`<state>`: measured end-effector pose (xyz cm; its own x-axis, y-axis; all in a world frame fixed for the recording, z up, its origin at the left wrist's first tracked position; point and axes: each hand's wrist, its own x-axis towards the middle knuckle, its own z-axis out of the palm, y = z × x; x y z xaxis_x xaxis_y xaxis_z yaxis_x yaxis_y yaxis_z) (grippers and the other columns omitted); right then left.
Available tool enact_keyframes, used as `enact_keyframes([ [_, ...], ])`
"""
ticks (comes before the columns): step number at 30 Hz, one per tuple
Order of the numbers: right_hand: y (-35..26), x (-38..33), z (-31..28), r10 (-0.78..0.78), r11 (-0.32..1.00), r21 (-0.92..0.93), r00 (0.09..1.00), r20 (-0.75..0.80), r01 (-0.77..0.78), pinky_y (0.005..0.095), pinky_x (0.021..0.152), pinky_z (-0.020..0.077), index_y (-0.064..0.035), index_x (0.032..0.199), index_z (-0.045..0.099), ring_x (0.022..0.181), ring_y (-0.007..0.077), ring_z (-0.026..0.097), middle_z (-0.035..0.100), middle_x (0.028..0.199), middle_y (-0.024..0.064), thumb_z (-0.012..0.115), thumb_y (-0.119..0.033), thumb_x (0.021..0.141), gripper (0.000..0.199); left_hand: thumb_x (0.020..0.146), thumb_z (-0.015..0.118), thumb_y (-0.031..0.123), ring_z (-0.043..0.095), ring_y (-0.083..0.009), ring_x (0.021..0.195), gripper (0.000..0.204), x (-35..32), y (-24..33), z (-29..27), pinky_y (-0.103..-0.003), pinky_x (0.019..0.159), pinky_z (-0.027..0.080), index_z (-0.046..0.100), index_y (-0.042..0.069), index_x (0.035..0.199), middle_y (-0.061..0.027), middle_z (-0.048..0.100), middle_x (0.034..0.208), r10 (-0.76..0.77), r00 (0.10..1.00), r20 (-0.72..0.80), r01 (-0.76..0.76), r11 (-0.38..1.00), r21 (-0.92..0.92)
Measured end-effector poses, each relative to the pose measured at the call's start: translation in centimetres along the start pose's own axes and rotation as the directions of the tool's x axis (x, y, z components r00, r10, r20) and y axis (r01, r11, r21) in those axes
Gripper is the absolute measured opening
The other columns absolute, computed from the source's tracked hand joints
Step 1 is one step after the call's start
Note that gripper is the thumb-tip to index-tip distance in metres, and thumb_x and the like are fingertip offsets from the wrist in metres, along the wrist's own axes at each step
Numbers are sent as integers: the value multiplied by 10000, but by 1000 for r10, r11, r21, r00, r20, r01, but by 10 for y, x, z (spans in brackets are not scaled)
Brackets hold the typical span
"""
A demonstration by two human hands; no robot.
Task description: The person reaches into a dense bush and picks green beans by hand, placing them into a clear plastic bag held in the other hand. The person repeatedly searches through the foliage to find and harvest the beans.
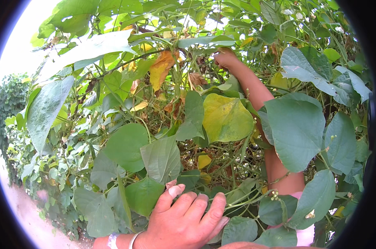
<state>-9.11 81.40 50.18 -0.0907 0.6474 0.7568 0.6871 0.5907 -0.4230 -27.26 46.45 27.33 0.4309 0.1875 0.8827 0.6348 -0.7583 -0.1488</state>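
Observation:
A dense climbing bean vine (293, 130) with broad heart-shaped green leaves fills most of the view. Low in the middle, my left hand (183, 216) curls its fingers over leaves and thin green stems (246, 201), its back facing me and a bracelet on the wrist. My right arm reaches up through the foliage, partly covered by large leaves. At its end my right hand (226, 59) is closed among stems and leaves near the top; its fingertips are largely hidden, and I cannot make out what they hold. A yellowing leaf (227, 118) hangs between the two hands.
Dry tangled stems (221, 159) show in a gap behind the leaves. An orange withered leaf (161, 68) hangs at upper left of centre, below a brown woody stem (123, 64). A pale path (28, 211) runs along the left, with more greenery (9, 101) beyond.

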Motion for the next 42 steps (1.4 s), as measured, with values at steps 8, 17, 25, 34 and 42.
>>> enact_keyframes([
  [8,-9,53,17,158,922,379,967,-197,-74,276,346,308,-69,612,485,364,137,391,445,476,41,548,-99,808,208,674,663,205,537,-222,688,361,-2,-11,5,-411,746,433,605,33,986,-69,554,757,-20,996,-87,25,998,49],
  [17,27,108,28,216,953,-203,974,-64,-225,329,467,471,-32,726,658,460,165,577,624,627,112,664,-131,736,99,706,667,239,572,-213,749,359,1,-15,15,-402,795,445,615,48,1006,-74,591,826,-26,996,-84,31,997,65],
  [25,12,75,34,308,654,715,950,47,-248,267,340,352,-96,727,517,399,135,429,467,543,25,503,-145,875,156,708,666,245,577,-223,771,368,4,-16,16,-405,796,443,614,47,1015,-79,599,847,-93,996,-7,93,990,107],
  [34,27,81,22,308,434,892,951,-15,-126,269,373,346,-18,694,541,425,143,435,498,556,95,549,-36,755,64,708,666,236,579,-237,790,394,10,-18,11,-427,804,431,605,34,1040,-87,605,845,-56,996,68,52,997,55],
  [42,20,63,26,248,440,898,960,-129,7,323,363,344,23,646,554,378,182,422,495,520,97,572,-4,712,73,720,667,275,540,-186,685,336,7,-23,23,-389,787,436,620,86,994,-30,543,724,-74,996,40,70,992,109],
])
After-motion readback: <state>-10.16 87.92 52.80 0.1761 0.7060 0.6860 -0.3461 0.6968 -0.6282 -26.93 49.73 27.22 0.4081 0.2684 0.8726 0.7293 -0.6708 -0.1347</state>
